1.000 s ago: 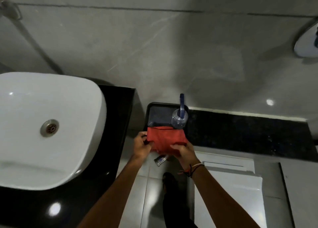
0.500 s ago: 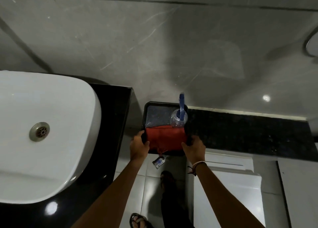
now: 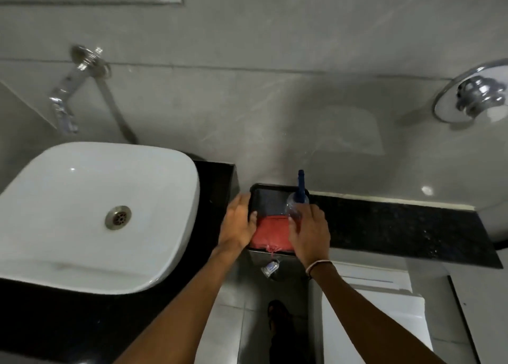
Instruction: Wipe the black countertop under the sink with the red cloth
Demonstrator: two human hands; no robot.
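My foot (image 3: 277,315) on the grey floor tiles (image 3: 228,322), low centre; a white lid (image 3: 373,308) to the right of it, beside my right forearm. Both arms reach forward to a black tray (image 3: 270,200) that sits against the wall, between the countertop (image 3: 217,188) and a speckled dark ledge (image 3: 398,226). Left hand (image 3: 238,225): lies over the tray's left rim, fingers loosely spread, thumb tip touching the edge of the cloth (image 3: 270,233); not clamped on anything that I can see. Right hand (image 3: 309,233): over the tray's right side, fingers curved and reaching up against a clear bottle (image 3: 293,207) with a blue sprayer top; can't tell whether it grips the bottle or only touches it. Thin band (image 3: 316,264) on the right wrist. Cloth: red, folded, lying in the near half of the tray, a frayed thread hanging over the near rim. Far half of the tray bare. A small clear item (image 3: 270,267) hangs just below the tray; too blurred to tell what. Left: white sink (image 3: 90,215) sitting on the countertop, metal drain (image 3: 118,217) in its middle. Countertop shows black around the sink's near and right sides. Behind: grey wall (image 3: 275,102), chrome tap (image 3: 68,89) above the sink, round chrome fitting (image 3: 475,91) far right.
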